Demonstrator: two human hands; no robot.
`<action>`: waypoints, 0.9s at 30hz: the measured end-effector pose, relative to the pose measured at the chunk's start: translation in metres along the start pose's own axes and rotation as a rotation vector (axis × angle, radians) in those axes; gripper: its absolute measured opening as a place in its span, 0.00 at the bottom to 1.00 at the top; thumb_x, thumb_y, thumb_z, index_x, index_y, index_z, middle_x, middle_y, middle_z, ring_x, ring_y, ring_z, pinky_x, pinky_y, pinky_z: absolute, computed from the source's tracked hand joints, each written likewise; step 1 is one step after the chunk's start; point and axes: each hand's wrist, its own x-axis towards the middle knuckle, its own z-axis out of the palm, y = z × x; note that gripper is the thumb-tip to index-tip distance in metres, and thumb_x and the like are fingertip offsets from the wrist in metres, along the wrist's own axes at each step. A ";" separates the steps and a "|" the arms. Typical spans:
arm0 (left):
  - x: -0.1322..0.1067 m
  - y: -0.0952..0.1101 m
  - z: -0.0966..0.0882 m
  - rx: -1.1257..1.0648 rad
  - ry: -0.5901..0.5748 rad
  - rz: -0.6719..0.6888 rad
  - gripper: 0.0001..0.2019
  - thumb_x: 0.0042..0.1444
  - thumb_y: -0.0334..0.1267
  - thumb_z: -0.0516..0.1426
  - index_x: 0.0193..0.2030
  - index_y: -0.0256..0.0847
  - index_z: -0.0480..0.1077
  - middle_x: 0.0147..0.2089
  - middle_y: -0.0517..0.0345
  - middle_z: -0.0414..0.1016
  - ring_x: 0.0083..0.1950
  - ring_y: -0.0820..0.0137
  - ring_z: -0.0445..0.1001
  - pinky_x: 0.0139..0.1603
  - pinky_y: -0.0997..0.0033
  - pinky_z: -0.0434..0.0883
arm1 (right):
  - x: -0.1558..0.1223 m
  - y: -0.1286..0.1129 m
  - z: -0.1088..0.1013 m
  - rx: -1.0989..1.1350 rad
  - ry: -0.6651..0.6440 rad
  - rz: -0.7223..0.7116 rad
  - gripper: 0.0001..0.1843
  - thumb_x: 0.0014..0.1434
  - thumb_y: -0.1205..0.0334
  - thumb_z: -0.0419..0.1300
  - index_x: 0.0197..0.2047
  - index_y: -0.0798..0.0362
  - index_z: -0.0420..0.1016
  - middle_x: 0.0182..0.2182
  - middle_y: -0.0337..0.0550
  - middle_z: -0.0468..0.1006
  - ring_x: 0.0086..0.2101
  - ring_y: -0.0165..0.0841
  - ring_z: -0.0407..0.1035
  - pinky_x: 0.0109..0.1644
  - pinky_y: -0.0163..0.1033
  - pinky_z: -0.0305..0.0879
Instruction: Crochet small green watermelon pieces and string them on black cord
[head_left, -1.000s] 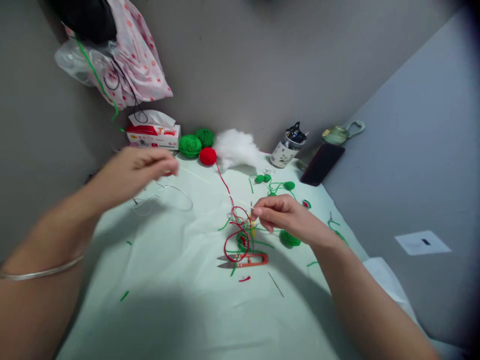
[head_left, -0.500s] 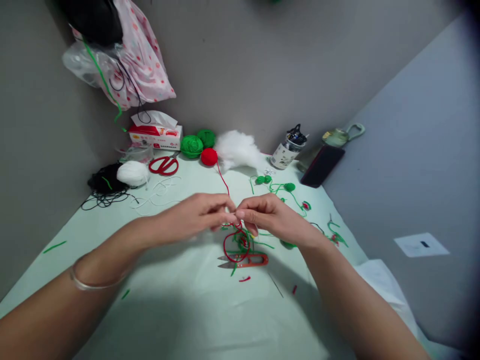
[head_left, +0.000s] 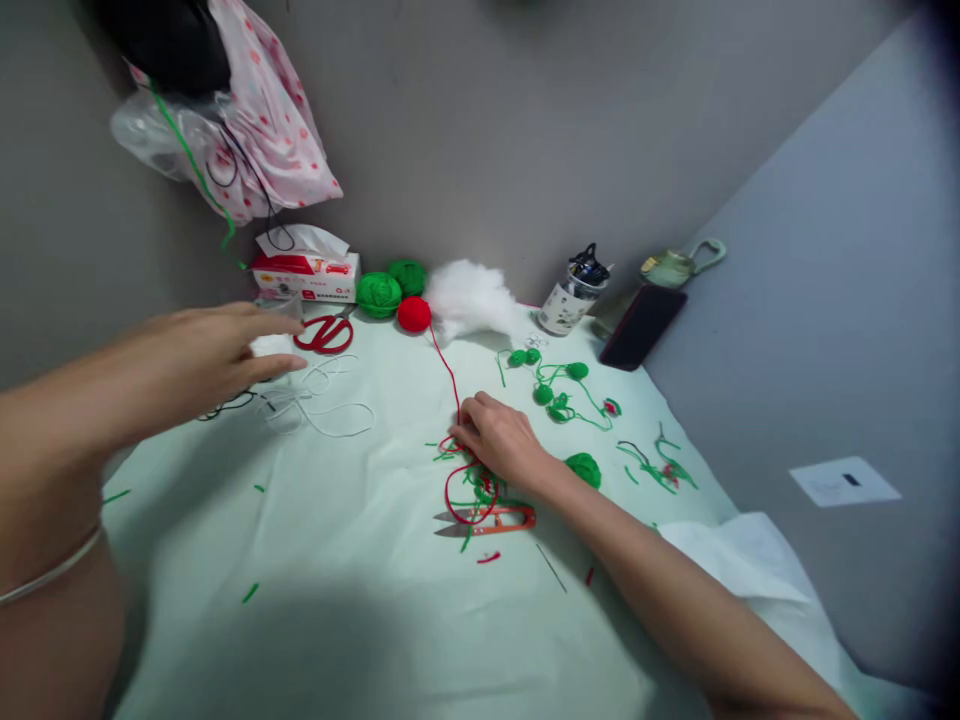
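Observation:
My left hand hovers at the left with fingers stretched out and nothing in them. Its fingertips are close to the red scissors and just above a white yarn ball that it mostly hides. Loose white yarn trails beside it. My right hand rests on the pale green cloth, fingers curled down onto the red yarn, which runs back to the red yarn ball. Orange thread snips lie just in front of it.
Along the back wall sit a tissue box, green yarn balls, white stuffing, a jar, a dark phone and a bottle. A pink bag hangs at the upper left. Small green crocheted pieces and yarn scraps lie scattered.
My hands were pinched together over the red yarn half a second ago. My left hand has swung out left toward the scissors, and my right hand has dropped onto the cloth.

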 end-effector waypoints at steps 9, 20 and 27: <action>0.048 -0.016 0.073 -0.062 -0.222 0.174 0.24 0.61 0.35 0.51 0.64 0.46 0.63 0.64 0.50 0.68 0.50 0.67 0.73 0.51 0.69 0.68 | 0.011 0.001 -0.033 1.184 -0.227 0.109 0.11 0.57 0.55 0.63 0.33 0.53 0.69 0.21 0.32 0.70 0.18 0.22 0.56 0.21 0.30 0.44; 0.070 -0.018 0.049 -0.283 -0.232 0.012 0.18 0.65 0.44 0.47 0.47 0.37 0.74 0.26 0.61 0.72 0.28 0.73 0.69 0.31 0.75 0.64 | 0.003 0.009 -0.047 1.453 -0.355 0.070 0.12 0.58 0.56 0.66 0.40 0.55 0.73 0.19 0.30 0.67 0.16 0.19 0.47 0.21 0.30 0.42; 0.063 0.002 0.052 -0.092 -0.006 -0.005 0.14 0.61 0.43 0.54 0.49 0.40 0.71 0.25 0.66 0.67 0.26 0.73 0.64 0.28 0.75 0.59 | 0.005 0.000 -0.050 1.331 -0.089 0.135 0.19 0.55 0.56 0.68 0.48 0.51 0.74 0.41 0.42 0.77 0.26 0.22 0.62 0.25 0.29 0.55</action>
